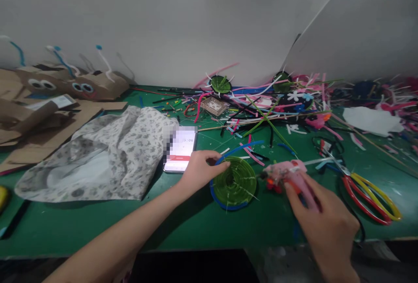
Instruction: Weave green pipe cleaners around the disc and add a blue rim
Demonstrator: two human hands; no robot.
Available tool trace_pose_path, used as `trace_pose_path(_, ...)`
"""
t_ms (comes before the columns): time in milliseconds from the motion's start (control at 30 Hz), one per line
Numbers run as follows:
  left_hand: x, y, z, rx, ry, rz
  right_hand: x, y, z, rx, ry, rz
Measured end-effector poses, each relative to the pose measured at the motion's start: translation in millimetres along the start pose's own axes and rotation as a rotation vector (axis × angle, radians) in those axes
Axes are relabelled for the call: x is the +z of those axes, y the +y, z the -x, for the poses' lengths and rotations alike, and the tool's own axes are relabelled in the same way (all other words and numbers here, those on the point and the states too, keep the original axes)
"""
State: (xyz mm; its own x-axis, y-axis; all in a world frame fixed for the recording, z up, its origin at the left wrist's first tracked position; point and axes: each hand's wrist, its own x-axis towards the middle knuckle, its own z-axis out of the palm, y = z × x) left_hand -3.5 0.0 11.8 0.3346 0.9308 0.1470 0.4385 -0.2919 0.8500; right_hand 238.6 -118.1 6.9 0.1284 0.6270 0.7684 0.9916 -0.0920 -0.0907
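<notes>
My left hand (pixel 205 167) pinches the upper left edge of a green coiled disc (pixel 238 180), which looks wound from pipe cleaner. Around its lower left rim runs a blue pipe cleaner (pixel 248 145), whose loose end sticks out at the top right. Thin whitish strands lie across the coil. In my right hand (pixel 326 217) is a pink hot glue gun (pixel 302 178), its smeared nozzle pointing left toward the disc but apart from it. A glue stick juts from the gun's back. Something red and orange shows just under the nozzle, too blurred to make out.
Scissors (pixel 372 196) with red and yellow handles lie at right. A phone (pixel 179 148) and floral cloth (pixel 130 152) lie left of the disc. Cardboard figures (pixel 94 85) with googly eyes stand at far left. Tangled pipe cleaners (pixel 261 109) are heaped along the wall, near white paper (pixel 372 119).
</notes>
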Motion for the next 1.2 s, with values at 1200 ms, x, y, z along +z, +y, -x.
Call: trace_pose_path(1200, 1.1, 1.5, -1.2, -0.025, 0.004, 0.007, 34.9, -45.7, -47.0, -0.017, -0.338, -0.56)
